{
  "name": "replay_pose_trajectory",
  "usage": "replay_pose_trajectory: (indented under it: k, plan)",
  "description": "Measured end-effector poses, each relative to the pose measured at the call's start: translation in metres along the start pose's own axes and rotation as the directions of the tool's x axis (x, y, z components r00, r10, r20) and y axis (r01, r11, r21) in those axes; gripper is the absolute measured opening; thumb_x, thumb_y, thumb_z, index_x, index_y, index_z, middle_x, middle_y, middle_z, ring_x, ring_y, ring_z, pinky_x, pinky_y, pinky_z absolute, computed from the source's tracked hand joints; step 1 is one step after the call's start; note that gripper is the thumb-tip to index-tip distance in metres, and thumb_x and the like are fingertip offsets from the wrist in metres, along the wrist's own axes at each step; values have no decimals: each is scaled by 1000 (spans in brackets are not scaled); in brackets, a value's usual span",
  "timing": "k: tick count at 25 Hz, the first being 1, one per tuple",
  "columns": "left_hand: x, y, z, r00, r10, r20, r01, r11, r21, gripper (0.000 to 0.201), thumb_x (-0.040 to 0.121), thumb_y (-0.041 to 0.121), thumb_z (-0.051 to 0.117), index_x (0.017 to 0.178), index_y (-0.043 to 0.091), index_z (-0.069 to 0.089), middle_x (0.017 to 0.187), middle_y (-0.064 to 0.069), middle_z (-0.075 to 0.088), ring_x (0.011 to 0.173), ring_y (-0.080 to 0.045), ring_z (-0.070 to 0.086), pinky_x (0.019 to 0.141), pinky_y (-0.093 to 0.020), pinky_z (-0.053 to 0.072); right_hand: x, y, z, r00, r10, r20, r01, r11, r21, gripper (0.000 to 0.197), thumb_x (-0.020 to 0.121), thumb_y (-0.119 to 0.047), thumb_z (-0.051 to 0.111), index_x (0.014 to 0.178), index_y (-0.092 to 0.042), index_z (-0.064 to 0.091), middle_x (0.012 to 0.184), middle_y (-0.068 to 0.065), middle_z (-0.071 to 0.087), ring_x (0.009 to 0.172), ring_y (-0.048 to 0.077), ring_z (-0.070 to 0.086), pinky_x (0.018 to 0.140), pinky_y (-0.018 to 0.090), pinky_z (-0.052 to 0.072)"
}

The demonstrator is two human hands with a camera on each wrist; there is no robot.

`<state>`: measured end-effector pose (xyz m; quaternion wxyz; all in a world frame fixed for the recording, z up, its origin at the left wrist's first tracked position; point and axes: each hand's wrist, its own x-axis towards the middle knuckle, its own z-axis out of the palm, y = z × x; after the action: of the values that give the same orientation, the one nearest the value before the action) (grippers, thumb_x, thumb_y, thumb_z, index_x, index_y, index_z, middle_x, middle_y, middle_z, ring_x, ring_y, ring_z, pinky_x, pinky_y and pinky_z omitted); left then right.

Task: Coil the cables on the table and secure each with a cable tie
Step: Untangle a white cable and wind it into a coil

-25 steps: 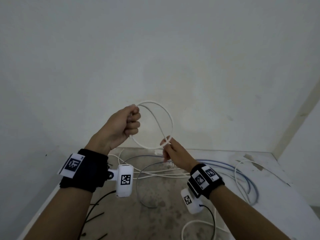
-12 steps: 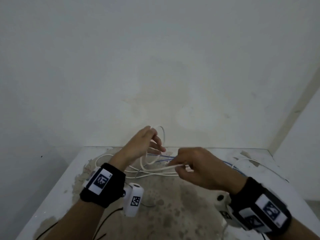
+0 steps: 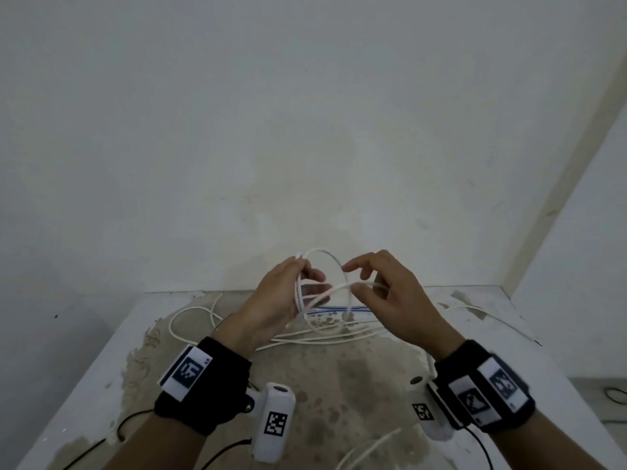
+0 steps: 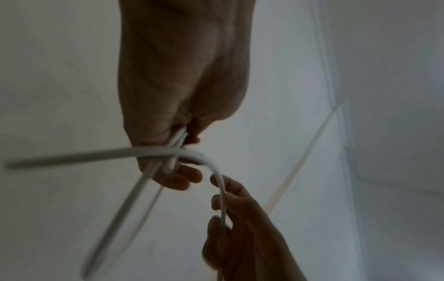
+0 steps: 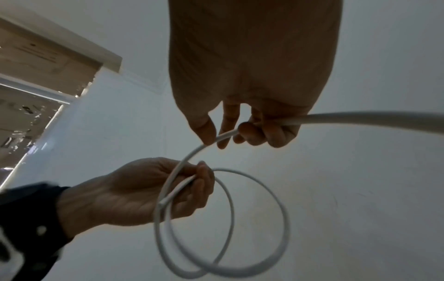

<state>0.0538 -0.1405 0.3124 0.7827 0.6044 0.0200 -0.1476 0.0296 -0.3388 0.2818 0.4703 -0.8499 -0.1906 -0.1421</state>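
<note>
Near edge: two forearms reaching up from the bottom of the head view, each with a black wristband carrying white coded tags and a white camera unit slung under the wrist.
Left hand [image 3: 278, 296]: raised above the tabletop [image 3: 101, 374], back toward the viewer, fingers curled round the gathered turns of the white cable [image 3: 334, 290]; in the right wrist view [image 5: 134, 192] clamping the loops where they cross, a cut end poking out beside the palm.
Right hand [image 3: 397, 300]: just right of the left, palm down, index finger lifted free, thumb and the other curled fingers pinching the running strand; seen also from the left wrist camera [image 4: 242, 224].
Coil: two or three round loops standing roughly upright between the hands, hanging below the left grip [image 5: 242, 237]; free strand running rightward through the right fingers.
Tabletop, farther: slack of white cable lying in long left-to-right curves, a blue cable [image 3: 342, 309] under the hands, thin black strips [image 3: 84, 452] at the near left edge.
Beyond: plain white wall [image 3: 305, 130].
</note>
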Motion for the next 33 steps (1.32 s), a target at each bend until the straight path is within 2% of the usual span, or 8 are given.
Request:
replay_pose_trajectory:
  k: [5,8,11,19,23,27,30,33]
  plan:
    - [9,-3,-1,998,67,-2,-57,832,-552,33,106,21,33,79,11,50,73,-4,54,81,-24,69,82,-38,53,-23,-6,29,910,253,328,-277,960,29,65,84,-69,55,142,-51,30,113,-8,57,62,9,66,58,26,54]
    - [3,-10,7,990,127,68,-58,783,-619,35,106,21,32,81,10,53,79,-5,60,105,-33,68,93,-42,52,-25,1,59,958,201,205,-187,979,-84,44,89,-69,47,129,-53,40,115,-4,52,87,10,63,75,32,55]
    - [1,-18,5,990,128,57,-65,783,-619,34,106,22,30,84,9,53,88,-7,62,115,-38,64,102,-45,45,-23,6,61,973,208,96,-203,977,-64,15,95,-57,50,98,-43,54,91,-4,48,81,6,52,74,29,44]
    - [-5,-25,11,995,99,-1,-78,787,-612,30,107,21,30,90,7,51,100,-14,65,111,-42,65,98,-46,50,-32,-6,50,981,8,-193,-105,859,-502,51,82,-77,45,113,-39,59,84,-11,40,61,8,45,54,23,38]
    - [-10,-32,17,997,74,-9,-65,814,-577,26,107,21,30,95,8,48,105,-15,63,109,-40,66,94,-44,53,-35,1,52,984,-83,-156,19,927,-375,38,94,-63,41,103,-31,58,91,-10,48,79,9,48,70,26,43]
    - [-10,-41,18,997,79,-2,-66,820,-569,27,107,17,31,91,6,49,97,-15,65,108,-39,67,98,-44,48,-33,6,52,985,26,172,-37,997,63,35,106,-39,37,81,-24,57,76,-10,59,73,6,55,72,24,42]
    - [-11,-47,7,994,104,-36,-109,913,-392,23,104,18,38,97,2,52,92,-14,70,105,-33,69,97,-43,51,-34,1,43,933,103,345,-212,932,295,38,107,-32,36,79,-18,58,64,-4,54,64,15,53,70,27,45]
    - [-19,-43,-14,993,100,-55,-84,969,234,48,94,40,56,94,-8,63,83,-16,74,79,-21,73,77,-40,59,-30,1,25,881,115,459,-298,888,350,40,108,-32,36,74,-19,52,64,-6,38,62,13,35,65,25,35]
